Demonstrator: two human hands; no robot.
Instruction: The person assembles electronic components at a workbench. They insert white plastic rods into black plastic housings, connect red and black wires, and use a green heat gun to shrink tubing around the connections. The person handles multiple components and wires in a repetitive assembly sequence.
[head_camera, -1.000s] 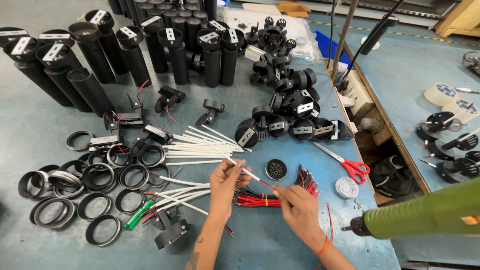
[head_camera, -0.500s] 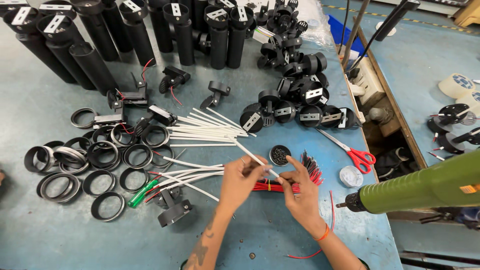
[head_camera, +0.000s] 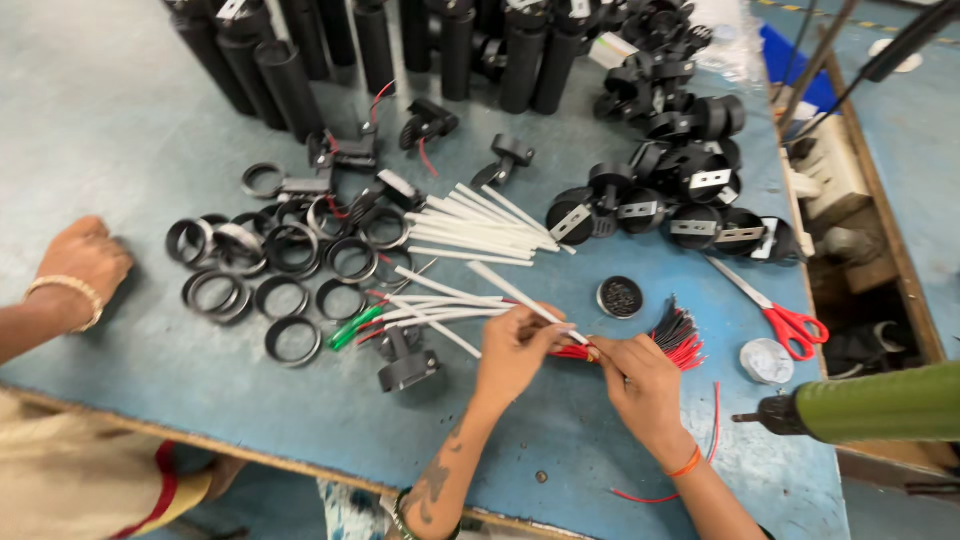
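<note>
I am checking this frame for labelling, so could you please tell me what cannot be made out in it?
Head view only:
- Where the left hand and right hand pinch the white sleeve: the fingers hide it.
- Bundle of red wires: its near end lies under the right hand.
- Green power tool: cut off by the right edge.
- Black tubes: tops cut off by the top edge.
- Another person's hand: the arm leaves the frame at the left.

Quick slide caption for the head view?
Left hand and right hand hold a white sleeve over red wires on a blue table.
</note>
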